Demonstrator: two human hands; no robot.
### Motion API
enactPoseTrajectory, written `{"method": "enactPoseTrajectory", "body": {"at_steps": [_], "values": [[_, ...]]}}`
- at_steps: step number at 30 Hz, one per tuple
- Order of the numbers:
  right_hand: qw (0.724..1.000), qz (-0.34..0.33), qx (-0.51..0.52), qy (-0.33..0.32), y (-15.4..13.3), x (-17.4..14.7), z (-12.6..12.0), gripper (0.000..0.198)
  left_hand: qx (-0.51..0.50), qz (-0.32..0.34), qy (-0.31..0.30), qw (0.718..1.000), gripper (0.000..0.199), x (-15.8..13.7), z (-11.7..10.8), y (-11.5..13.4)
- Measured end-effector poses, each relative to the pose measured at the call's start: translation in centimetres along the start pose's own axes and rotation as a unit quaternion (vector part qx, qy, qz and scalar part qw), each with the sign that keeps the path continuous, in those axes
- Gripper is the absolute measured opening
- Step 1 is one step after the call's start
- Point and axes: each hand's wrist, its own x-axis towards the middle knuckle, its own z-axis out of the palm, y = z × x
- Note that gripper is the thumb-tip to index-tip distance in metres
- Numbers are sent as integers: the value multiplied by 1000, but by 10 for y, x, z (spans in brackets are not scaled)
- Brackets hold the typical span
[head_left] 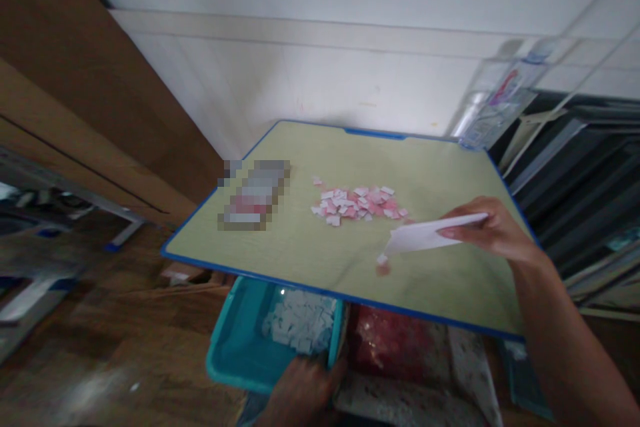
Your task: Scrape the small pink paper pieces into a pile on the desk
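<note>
My right hand [483, 230] pinches a thin white sheet of paper or card [425, 233] above the right part of a pale green folding table [280, 240] with a blue edge. Just under the sheet's lower corner there is one small pinkish piece [383, 263]. Left of the sheet lies a loose pile of small pink and white square pieces [355, 203]; their material is unclear. Below the table's front edge, my left hand [305, 387] is closed over the near right rim of a teal basin [227, 347], its fingertips partly hidden. White pieces [300, 320] lie in the basin.
A blurred-out flat object [257, 193] lies at the table's left. A clear plastic bottle [510, 100] stands at the back right corner, near dark stacked panels [590, 147]. A red-topped, stained surface [395, 340] is beside the basin. A white wall [310, 80] rises behind.
</note>
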Motion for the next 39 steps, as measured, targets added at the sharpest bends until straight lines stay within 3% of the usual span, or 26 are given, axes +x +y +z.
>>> {"method": "enactPoseTrajectory", "body": {"at_steps": [3, 6, 14, 19, 25, 32, 39], "values": [[1000, 5, -3, 21, 0, -1, 0, 23, 1, -2, -2, 1000, 47, -1, -2, 1], [1000, 5, -10, -17, 0, 2, 4, 24, -3, -3, -11, 1000, 38, -2, -2, 1], [999, -10, -36, -3, -1, 5, 10, 31, -4, -7, 12, 1000, 51, 1, 9, -1], [995, -7, -13, 94, 0, 0, 6, 26, 3, -9, 20, 1000, 53, 1, 10, -2], [999, -31, -13, -24, -3, -1, 6, 23, 14, 0, 10, 1000, 46, -1, 0, 2], [991, -91, -18, -91, -8, 6, 19, 24, 16, -9, 1, 1000, 44, -1, -1, 3], [992, -98, -59, 58, -16, 5, 24, 23, 8, 2, 5, 1000, 46, -2, -4, 3]]}}
